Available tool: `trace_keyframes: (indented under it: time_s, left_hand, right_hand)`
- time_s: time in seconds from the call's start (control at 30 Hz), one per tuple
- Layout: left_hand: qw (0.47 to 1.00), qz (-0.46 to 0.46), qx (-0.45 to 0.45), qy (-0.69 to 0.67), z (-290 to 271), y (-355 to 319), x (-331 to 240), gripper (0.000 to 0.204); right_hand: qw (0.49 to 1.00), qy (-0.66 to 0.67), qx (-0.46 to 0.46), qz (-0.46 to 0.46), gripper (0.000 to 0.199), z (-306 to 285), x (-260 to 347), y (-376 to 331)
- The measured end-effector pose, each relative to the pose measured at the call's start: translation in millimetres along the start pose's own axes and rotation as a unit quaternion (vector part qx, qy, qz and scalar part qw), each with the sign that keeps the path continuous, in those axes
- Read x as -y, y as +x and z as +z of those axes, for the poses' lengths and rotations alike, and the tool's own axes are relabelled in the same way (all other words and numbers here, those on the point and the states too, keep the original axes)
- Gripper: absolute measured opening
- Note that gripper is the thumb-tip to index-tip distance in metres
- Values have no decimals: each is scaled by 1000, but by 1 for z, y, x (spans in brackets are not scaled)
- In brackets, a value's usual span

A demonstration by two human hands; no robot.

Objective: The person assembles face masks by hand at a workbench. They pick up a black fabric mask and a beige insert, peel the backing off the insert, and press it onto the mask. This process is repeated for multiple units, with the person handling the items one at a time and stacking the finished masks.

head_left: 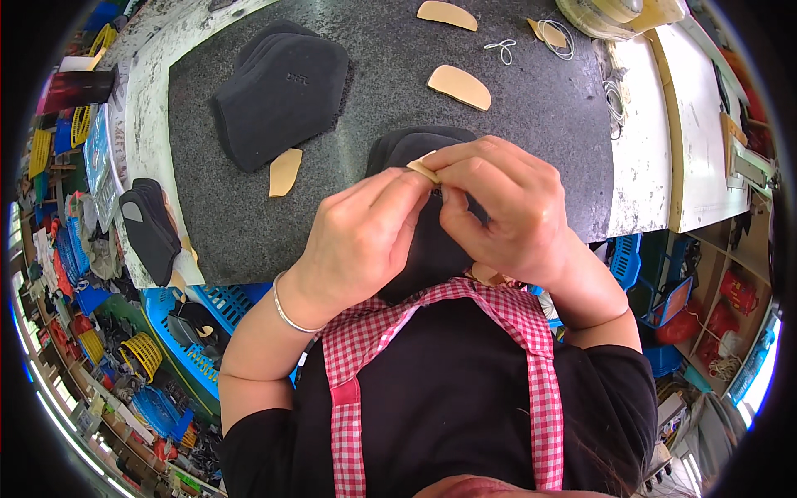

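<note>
Both my hands meet over the near edge of a dark speckled work slab. My left hand (361,224) pinches one end of a small tan curved piece (424,168), and my right hand (502,203) grips its other end. Much of that piece is hidden by my fingers. Beneath my hands lies a stack of black flat cut pieces (415,143), partly covered by them. Further left sits a larger stack of black shaped pieces (286,91) with a small mark on top. A loose tan piece (285,173) lies just below that stack.
More tan pieces (459,87) lie on the slab (382,58) toward the back, near loops of thin white cord (501,50). A yellowish tub (614,17) stands at the back right. Black insole-like pieces (151,224) rest at the left edge, above a blue basket (187,332).
</note>
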State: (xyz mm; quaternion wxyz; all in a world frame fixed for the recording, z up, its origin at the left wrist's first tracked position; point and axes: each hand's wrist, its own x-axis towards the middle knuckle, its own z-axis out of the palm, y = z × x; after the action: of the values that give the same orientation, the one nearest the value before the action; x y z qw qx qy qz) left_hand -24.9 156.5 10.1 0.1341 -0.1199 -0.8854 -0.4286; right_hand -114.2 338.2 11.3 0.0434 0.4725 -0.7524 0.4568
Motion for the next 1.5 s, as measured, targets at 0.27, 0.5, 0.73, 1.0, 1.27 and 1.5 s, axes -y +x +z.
trace_keyframes:
  time_s: [0.27,0.5,0.73,1.0,1.27,1.5]
  left_hand:
    - [950,-125,6,-286,2,-6,0,6]
    - [810,-290,-45,-508,-40,-11,24,23]
    - [801,-286,70,-522,-16,-14,10,29]
    - [989,95,38,110,15,-45,14,35]
    - [974,44,47,217,15,-43,4,46]
    - [971,45,47,228,20,-54,8,48]
  right_hand:
    - [982,162,47,90,9,-25,0,-1]
    - [933,121,318,119,34,-96,-7,-23]
    - [998,-3,46,44,25,-37,0,-12]
    - [842,255,83,469,17,-32,-7,-10]
    - [834,230,73,496,17,-27,-8,-10]
    - [839,218,91,489,18,-18,-7,-11]
